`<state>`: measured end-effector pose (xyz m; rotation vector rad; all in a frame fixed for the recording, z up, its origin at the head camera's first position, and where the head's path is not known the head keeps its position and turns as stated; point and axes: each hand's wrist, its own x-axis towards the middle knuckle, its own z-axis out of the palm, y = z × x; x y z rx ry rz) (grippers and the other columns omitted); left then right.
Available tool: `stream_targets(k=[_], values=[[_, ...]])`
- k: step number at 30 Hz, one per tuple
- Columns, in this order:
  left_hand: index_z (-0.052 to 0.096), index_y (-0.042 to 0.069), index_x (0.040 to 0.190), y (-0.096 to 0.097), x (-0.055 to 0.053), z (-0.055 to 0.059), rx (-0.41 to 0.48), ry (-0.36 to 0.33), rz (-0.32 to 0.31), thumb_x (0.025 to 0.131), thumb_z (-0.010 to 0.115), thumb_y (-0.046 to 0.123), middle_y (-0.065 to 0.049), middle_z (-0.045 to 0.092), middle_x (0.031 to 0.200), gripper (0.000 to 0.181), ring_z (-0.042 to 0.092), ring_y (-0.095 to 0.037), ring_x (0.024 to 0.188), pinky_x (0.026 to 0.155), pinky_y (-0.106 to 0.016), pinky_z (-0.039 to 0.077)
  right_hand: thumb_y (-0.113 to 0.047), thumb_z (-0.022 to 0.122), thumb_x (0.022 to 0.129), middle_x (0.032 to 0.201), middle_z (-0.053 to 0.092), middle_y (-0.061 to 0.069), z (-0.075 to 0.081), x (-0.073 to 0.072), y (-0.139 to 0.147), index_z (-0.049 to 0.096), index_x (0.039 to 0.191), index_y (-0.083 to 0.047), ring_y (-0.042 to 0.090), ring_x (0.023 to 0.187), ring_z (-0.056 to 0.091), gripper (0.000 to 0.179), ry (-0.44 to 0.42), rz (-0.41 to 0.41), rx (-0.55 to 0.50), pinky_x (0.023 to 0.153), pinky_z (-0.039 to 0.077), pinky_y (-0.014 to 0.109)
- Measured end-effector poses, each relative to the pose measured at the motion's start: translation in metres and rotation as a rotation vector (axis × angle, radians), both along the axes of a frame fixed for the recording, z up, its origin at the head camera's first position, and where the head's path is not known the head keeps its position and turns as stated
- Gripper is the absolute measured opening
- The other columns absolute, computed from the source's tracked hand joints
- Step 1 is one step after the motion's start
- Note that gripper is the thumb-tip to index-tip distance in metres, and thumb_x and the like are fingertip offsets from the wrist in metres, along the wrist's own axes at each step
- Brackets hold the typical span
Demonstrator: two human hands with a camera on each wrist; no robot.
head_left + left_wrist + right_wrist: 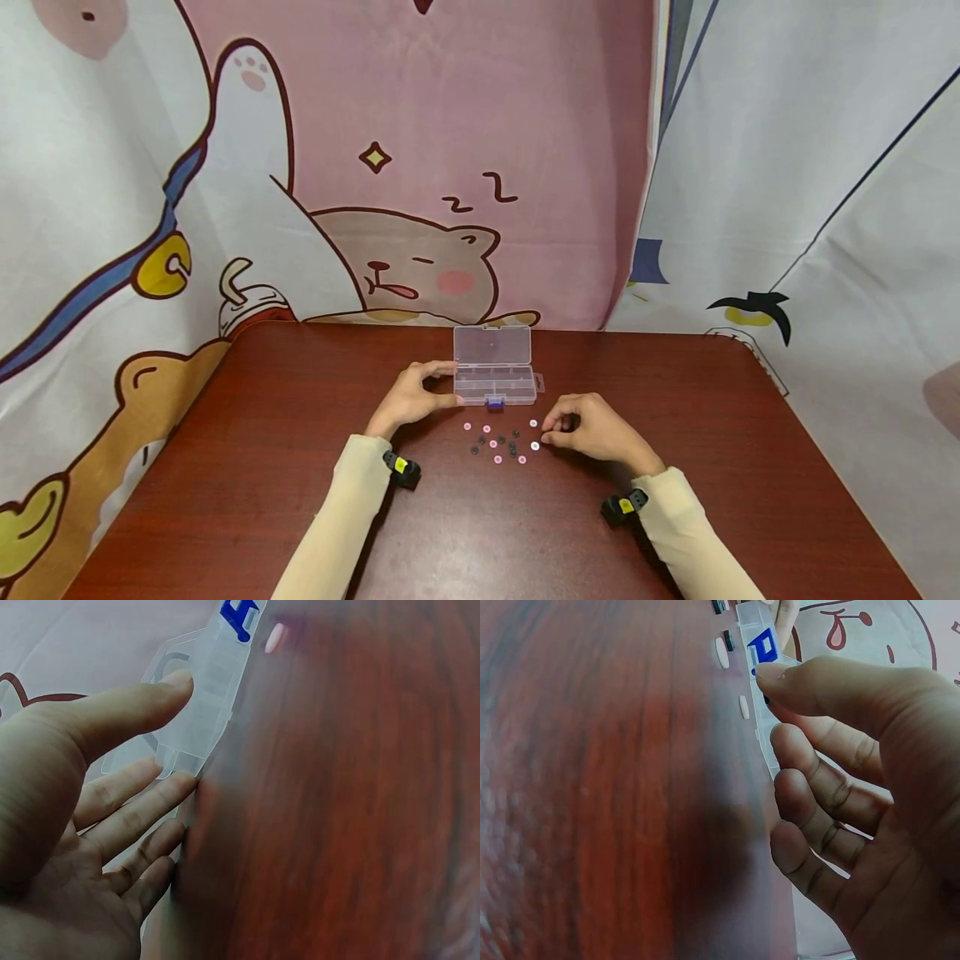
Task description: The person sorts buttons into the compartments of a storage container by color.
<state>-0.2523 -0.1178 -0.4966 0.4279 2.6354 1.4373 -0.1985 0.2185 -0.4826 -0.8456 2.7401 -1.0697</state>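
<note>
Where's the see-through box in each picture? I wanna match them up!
Head view: the see-through box is just below the middle, lid open, beside the left hand.
Left wrist view: the box is in the upper part, left of the middle.
Right wrist view: the box is near the top, right of the middle, partly behind the right hand.
Shared landmark: its blue clasp.

Head view faces forward-down; both closer wrist views share the box (492,373).
</note>
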Motion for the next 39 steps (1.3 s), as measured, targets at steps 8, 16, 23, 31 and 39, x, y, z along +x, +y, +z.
stream_targets(k=[8, 16, 23, 31, 39], values=[[0.068, 0.019, 0.135, 0.0, 0.001, 0.001, -0.001, 0.0, -0.001, 0.08, 0.089, 0.028, -0.005, 0.07, 0.127, 0.059, 0.053, -0.028, 0.124, 0.107, -0.051, 0.043, -0.018, 0.086, 0.084, 0.078, 0.064, -0.015, 0.001, 0.001, -0.001, 0.077, 0.085, -0.025, 0.006, 0.072, 0.06, 0.012, 0.01, -0.01, -0.009, 0.063, 0.051, 0.022], [0.068, 0.017, 0.135, -0.001, 0.003, 0.002, 0.005, -0.008, 0.006, 0.08, 0.089, 0.027, -0.005, 0.07, 0.128, 0.06, 0.053, -0.028, 0.125, 0.109, -0.051, 0.042, -0.016, 0.087, 0.083, 0.077, 0.066, -0.015, 0.008, -0.003, -0.002, 0.078, 0.086, -0.025, 0.008, 0.073, 0.06, 0.013, 0.035, -0.063, -0.05, 0.065, 0.05, 0.024], [0.068, 0.018, 0.135, 0.0, 0.002, 0.0, 0.007, -0.009, 0.006, 0.08, 0.089, 0.029, -0.006, 0.07, 0.128, 0.06, 0.054, -0.028, 0.125, 0.108, -0.052, 0.043, -0.014, 0.087, 0.081, 0.076, 0.064, -0.015, 0.021, -0.008, -0.004, 0.077, 0.085, -0.025, 0.012, 0.074, 0.062, 0.015, 0.087, -0.086, -0.041, 0.065, 0.05, 0.024], [0.068, 0.019, 0.135, 0.0, 0.004, 0.003, 0.008, -0.026, 0.014, 0.079, 0.089, 0.028, -0.001, 0.07, 0.133, 0.061, 0.047, -0.03, 0.141, 0.118, -0.052, 0.035, -0.017, 0.087, 0.082, 0.077, 0.067, -0.016, 0.024, -0.013, -0.008, 0.078, 0.086, -0.024, 0.013, 0.074, 0.062, 0.012, 0.087, -0.088, -0.028, 0.064, 0.049, 0.024], [0.068, 0.019, 0.135, 0.0, 0.003, 0.003, -0.004, -0.029, 0.019, 0.079, 0.09, 0.027, -0.001, 0.069, 0.135, 0.061, 0.049, -0.031, 0.139, 0.117, -0.052, 0.037, -0.017, 0.088, 0.081, 0.077, 0.067, -0.015, 0.028, -0.018, -0.011, 0.077, 0.085, -0.027, 0.012, 0.074, 0.061, 0.015, 0.087, -0.092, -0.028, 0.064, 0.049, 0.025]])
